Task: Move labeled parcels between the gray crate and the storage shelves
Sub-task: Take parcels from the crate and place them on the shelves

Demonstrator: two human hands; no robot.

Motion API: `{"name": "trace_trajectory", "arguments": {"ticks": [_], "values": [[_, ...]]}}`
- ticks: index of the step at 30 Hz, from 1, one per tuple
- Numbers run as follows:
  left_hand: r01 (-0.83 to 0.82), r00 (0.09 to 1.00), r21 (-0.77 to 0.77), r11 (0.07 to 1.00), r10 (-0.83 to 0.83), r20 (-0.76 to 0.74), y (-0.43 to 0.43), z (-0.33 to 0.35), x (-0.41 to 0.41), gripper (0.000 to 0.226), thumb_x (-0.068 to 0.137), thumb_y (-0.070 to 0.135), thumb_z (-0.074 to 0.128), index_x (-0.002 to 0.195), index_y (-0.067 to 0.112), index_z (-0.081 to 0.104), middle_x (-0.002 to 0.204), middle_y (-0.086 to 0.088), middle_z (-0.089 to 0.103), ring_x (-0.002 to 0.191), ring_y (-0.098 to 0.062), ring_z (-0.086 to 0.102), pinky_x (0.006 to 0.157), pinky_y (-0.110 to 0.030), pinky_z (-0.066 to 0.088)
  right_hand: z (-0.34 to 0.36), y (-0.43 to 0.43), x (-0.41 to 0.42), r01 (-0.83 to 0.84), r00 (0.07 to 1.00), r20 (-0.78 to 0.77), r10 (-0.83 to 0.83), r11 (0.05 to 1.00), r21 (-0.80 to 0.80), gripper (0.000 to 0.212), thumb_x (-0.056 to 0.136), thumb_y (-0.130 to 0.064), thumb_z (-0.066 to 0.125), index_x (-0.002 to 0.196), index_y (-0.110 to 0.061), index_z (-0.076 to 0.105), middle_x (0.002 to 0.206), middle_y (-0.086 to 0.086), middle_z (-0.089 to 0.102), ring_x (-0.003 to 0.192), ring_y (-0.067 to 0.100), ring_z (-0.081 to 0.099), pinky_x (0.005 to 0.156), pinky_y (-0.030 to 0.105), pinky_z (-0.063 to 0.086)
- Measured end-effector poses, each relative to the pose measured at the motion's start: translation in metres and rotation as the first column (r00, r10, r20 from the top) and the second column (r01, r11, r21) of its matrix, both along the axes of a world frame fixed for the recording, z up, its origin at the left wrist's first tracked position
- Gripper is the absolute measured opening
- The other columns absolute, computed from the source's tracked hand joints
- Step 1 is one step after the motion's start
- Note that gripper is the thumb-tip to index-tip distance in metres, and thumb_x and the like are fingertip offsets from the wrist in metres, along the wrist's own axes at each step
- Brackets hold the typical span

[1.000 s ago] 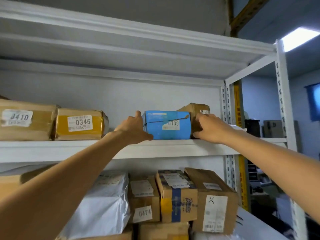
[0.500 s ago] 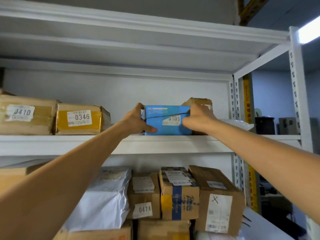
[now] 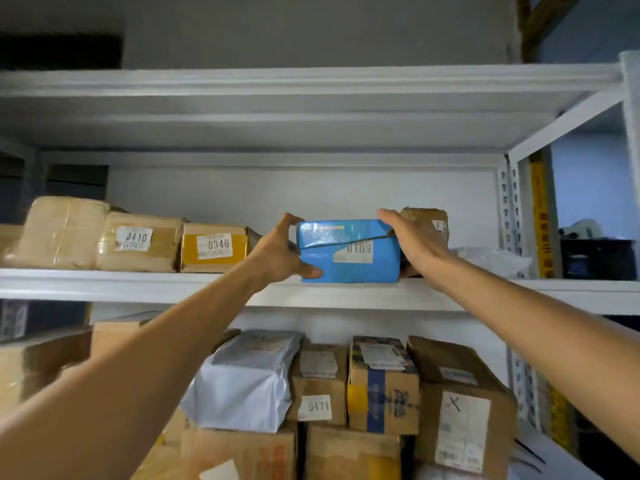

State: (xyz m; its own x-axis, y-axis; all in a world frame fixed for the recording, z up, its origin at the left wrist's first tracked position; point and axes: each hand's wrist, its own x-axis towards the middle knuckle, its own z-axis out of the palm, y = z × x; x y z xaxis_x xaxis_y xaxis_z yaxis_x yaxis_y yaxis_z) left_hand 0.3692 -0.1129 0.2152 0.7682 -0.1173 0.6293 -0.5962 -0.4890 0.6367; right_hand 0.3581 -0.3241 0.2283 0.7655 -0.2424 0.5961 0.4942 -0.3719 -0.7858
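As left hand and right hand grip it, the blue parcel reads 0109.

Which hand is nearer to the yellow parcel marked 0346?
Left. The left hand is just right of the yellow parcel; the right hand is farther right, beyond the blue parcel.

We see the blue parcel, white label 0109, upright on the white shelf, at frame centre.
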Motion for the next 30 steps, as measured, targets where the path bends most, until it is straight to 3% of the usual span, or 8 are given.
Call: {"name": "trace_trajectory", "arguments": {"ticks": [3,6,11,14,19,23,27,30], "values": [[0.059,0.998,-0.087,0.994,-0.06,-0.013,-0.001,-0.006,0.002,0.067,0.072,0.012,0.083,0.124,0.024,0.041,0.108,-0.015,0.062,0.098,-0.029,0.066,0.086,-0.043,0.057,-0.003,-0.002,-0.002,-0.033,0.999,-0.032,0.033,0.999,0.007,0.054,0.075,-0.066,0.06,0.097,-0.017,0.063,0.094,0.011,0.071,0.082,0.029,0.069,0.073,0.05,0.06],[0.187,0.973,-0.37,0.91,-0.225,-0.061,-0.001,-0.008,-0.001,0.046,0.084,0.037,0.068,0.118,0.015,0.048,0.109,-0.015,0.067,0.094,-0.028,0.069,0.082,-0.041,0.058,-0.006,-0.002,-0.009,-0.095,0.995,-0.033,0.098,0.993,0.066,0.041,0.079,-0.04,0.067,0.103,-0.008,0.063,0.091,0.013,0.072,0.078,0.028,0.071,0.072,0.051,0.06],[0.209,0.961,-0.57,0.794,-0.276,-0.032,0.006,-0.017,0.002,0.041,0.087,0.023,0.069,0.12,0.011,0.049,0.107,-0.015,0.069,0.093,-0.027,0.07,0.08,-0.043,0.057,-0.012,-0.004,-0.014,-0.168,0.985,-0.024,0.17,0.983,0.069,0.014,0.079,-0.016,0.07,0.077,-0.01,0.058,0.076,0.007,0.069,0.075,0.027,0.069,0.082,0.05,0.055],[0.31,0.927,-0.492,0.814,-0.374,-0.036,0.012,-0.025,0.001,0.047,0.087,0.015,0.068,0.131,0.01,0.053,0.109,-0.008,0.072,0.098,-0.022,0.069,0.08,-0.037,0.056,-0.02,-0.011,-0.015,-0.261,0.964,-0.028,0.264,0.963,0.064,0.016,0.079,-0.001,0.069,0.093,-0.006,0.063,0.094,0.008,0.073,0.093,0.028,0.069,0.093,0.048,0.053],[0.366,0.907,-0.456,0.811,-0.421,-0.02,0.015,-0.03,-0.007,0.046,0.086,0.008,0.067,0.129,0.017,0.055,0.115,-0.009,0.069,0.107,-0.023,0.066,0.083,-0.042,0.057,-0.028,-0.015,-0.011,-0.315,0.948,-0.018,0.316,0.947,0.068,0.091,0.053,-0.012,0.084,0.137,-0.015,0.05,0.124,0.006,0.065,0.111,0.024,0.063,0.099,0.046,0.049],[0.371,0.908,-0.473,0.8,-0.419,0.002,0.018,-0.032,-0.009,0.06,0.081,-0.003,0.069,0.132,0.023,0.052,0.119,-0.012,0.066,0.109,-0.025,0.065,0.088,-0.05,0.055,-0.033,-0.011,-0.014,-0.295,0.955,0.021,0.294,0.953,0.066,0.055,0.068,0.012,0.075,0.111,-0.015,0.057,0.109,0.004,0.069,0.102,0.022,0.066,0.089,0.043,0.056],[0.385,0.907,-0.472,0.793,-0.421,0.033,0.024,-0.028,-0.014,0.089,0.07,-0.022,0.066,0.142,0.024,0.041,0.11,-0.01,0.067,0.118,-0.027,0.058,0.093,-0.049,0.052,-0.038,-0.009,-0.021,-0.254,0.963,0.099,0.252,0.967,0.014,0.059,0.071,0.016,0.073,0.115,-0.019,0.054,0.098,-0.004,0.069,0.088,0.009,0.067,0.067,0.024,0.057],[0.382,0.922,-0.397,0.835,-0.374,0.101,0.024,-0.033,-0.023,0.086,0.065,-0.024,0.07,0.137,0.02,0.051,0.097,-0.009,0.072,0.109,-0.024,0.065,0.089,-0.048,0.056,-0.042,-0.004,-0.026,-0.201,0.969,0.151,0.196,0.979,0.019,0.066,0.064,0.021,0.075,0.106,-0.024,0.051,0.094,0.002,0.067,0.082,0.012,0.068,0.06,0.026,0.055]]}}
